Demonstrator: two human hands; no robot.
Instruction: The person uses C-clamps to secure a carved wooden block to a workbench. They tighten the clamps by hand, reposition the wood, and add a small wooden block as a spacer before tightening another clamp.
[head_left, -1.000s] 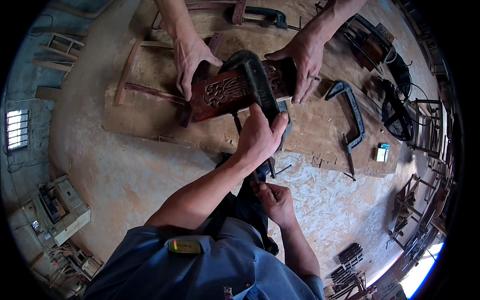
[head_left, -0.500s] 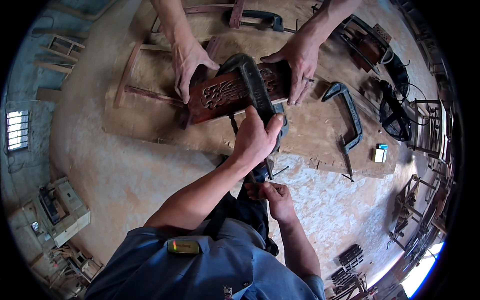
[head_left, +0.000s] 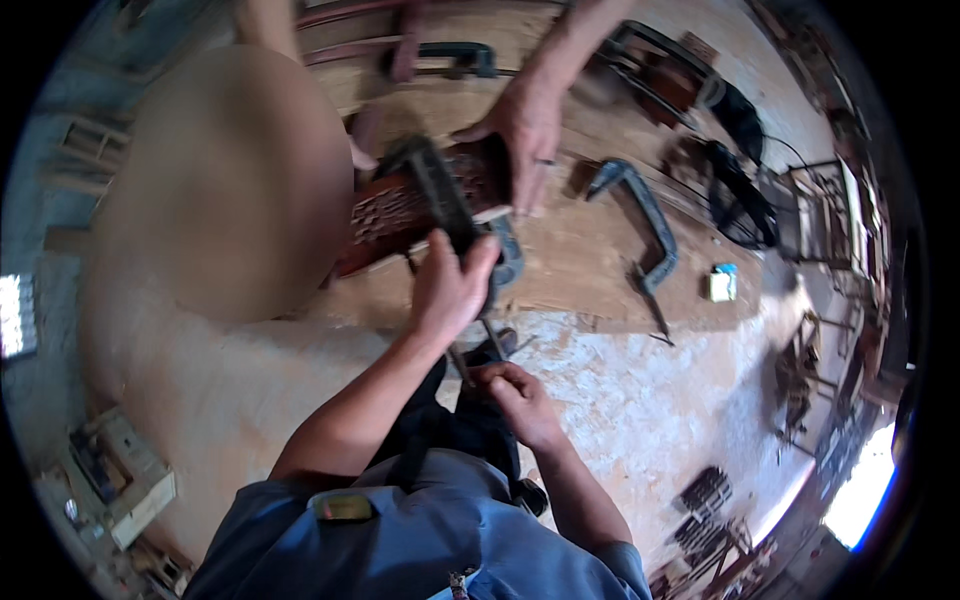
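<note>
my left hand [head_left: 452,285] is wrapped on the near part of the big dark clamp [head_left: 440,190], its thumb and first finger parted across the iron, and that grip matches the one i had half a second ago. my right hand [head_left: 515,400] is nearly closed too, low in front of my body, fingers curled at the bottom end of the clamp's screw, as before. the carved board [head_left: 395,215], reddish brown, sits in the clamp over the near part of the worktop [head_left: 575,285]. what has changed is mostly my view: it has swung, so the board, the clamp and my hands all show farther left, and the picture has gone smeary. a large blurred oval [head_left: 220,200] has come over the left side, hiding the board's left end and most of one of the other person's hands; i cannot tell what that hand holds. the other person's ringed hand [head_left: 528,135] stays at the board's right end, fingers spread over it. the second clamp [head_left: 655,225] still lies on the worktop to the right, with the small white and blue box [head_left: 722,283] beyond it.
</note>
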